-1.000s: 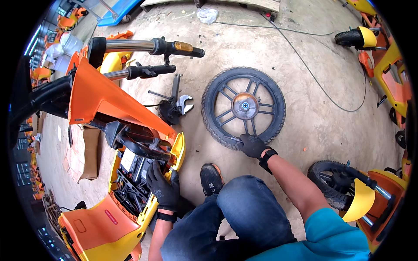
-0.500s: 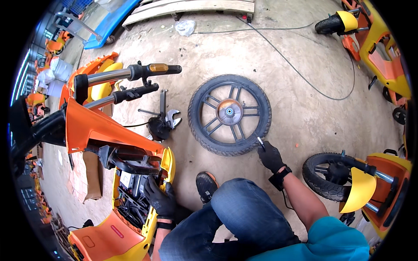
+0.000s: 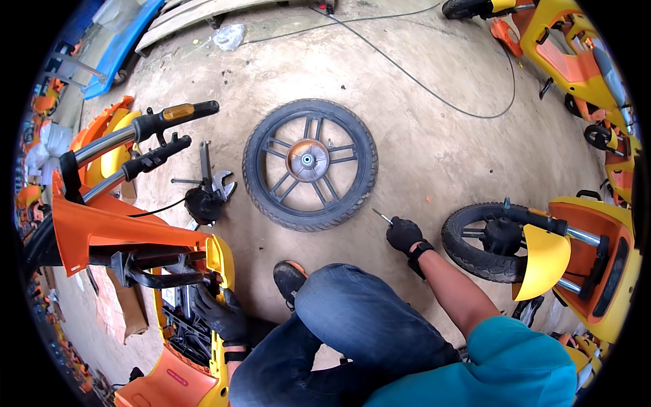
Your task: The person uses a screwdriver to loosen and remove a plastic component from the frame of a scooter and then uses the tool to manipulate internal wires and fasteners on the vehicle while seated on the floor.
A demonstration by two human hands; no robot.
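My right hand, in a black glove, is closed round a slim silver screwdriver. The tool's thin tip points up and left, short of the black spoked wheel that lies flat on the floor. Also gloved, my left hand rests over the yellow edge of an orange and yellow scooter lying on its side. Its fingers are stretched beside a compartment packed with black cables; their tips are partly hidden. Left of the wheel lies an adjustable wrench by a dark round part.
Another scooter lies at the right with its front wheel and yellow mudguard towards me. More scooters stand at the upper right. A thin cable curves over the floor. Wooden pallet, blue trolley and cardboard are on the left side.
The whole view has shifted, putting the floor things further left and up. My right hand has drawn back from the tyre, and the screwdriver's tip now stands clear of it.
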